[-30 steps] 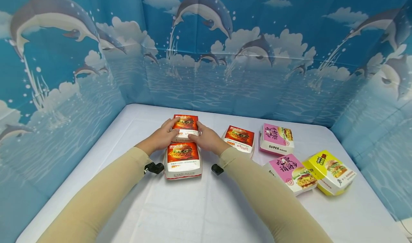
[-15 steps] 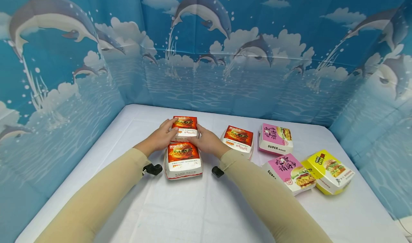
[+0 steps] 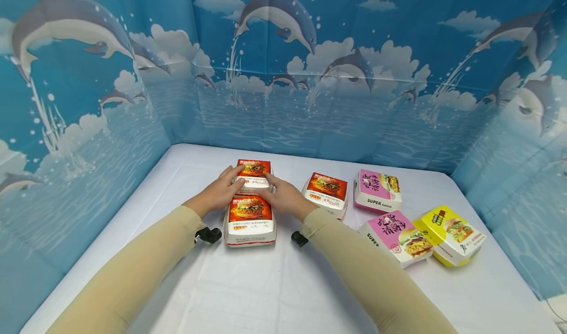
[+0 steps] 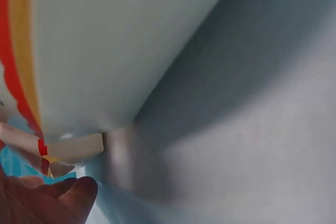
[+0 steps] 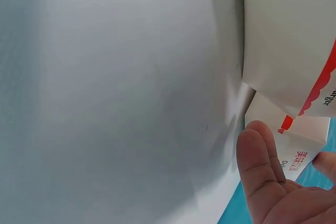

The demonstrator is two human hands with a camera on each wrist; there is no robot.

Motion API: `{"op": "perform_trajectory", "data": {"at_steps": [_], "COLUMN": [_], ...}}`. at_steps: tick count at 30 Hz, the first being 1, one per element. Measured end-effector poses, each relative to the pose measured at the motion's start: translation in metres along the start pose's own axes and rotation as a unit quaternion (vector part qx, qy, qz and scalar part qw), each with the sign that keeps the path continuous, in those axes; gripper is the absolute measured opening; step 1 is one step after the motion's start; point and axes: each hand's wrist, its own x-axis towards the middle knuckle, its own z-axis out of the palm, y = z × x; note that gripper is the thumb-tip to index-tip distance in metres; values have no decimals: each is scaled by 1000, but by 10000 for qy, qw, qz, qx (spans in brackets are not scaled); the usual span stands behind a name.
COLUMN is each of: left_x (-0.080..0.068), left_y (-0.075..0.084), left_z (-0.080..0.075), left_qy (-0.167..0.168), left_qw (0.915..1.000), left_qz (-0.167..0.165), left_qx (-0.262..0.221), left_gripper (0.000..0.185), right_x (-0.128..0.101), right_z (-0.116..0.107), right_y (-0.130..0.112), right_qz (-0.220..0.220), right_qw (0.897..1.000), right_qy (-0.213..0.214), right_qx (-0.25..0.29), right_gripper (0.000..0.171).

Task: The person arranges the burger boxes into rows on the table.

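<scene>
Two red-and-white burger boxes stand in line, the far one (image 3: 256, 168) right behind the near one (image 3: 250, 208). My left hand (image 3: 217, 192) rests at the far box's left side, fingertips over its upper edge and thumb on its front. On the other side my right hand (image 3: 285, 196) touches the same box, thumb toward its front. In the right wrist view, the right fingers (image 5: 256, 163) lie straight along the far box (image 5: 302, 156). The near box (image 4: 115, 40) fills much of the left wrist view, with left fingers (image 4: 79, 198) low at the left.
A third red burger box (image 3: 327, 194) sits right of the hands. Farther right are two pink burger boxes, one behind (image 3: 378, 191) and one in front (image 3: 398, 238), and a yellow one (image 3: 453, 233). A dolphin-printed curtain (image 3: 283, 112) borders the white table (image 3: 239, 289).
The right fingertips have shifted slightly left and nearer along the far box. The far box sits a touch nearer in the view; the left hand has barely moved.
</scene>
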Motion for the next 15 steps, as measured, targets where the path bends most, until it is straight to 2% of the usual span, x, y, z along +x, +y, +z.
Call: {"op": "perform_trajectory", "data": {"at_steps": [15], "left_x": [3], "left_y": [0], "left_z": [-4], "left_qy": [-331], "left_qw": [9994], "left_qz": [36], "left_qx": [106], "left_gripper": [66], "right_x": [-7], "right_z": [0], "right_y": [-1], "right_qz": [-35], "right_qw": [9999], "right_qy": [72], "right_qx": [-74], "right_gripper": [82]}}
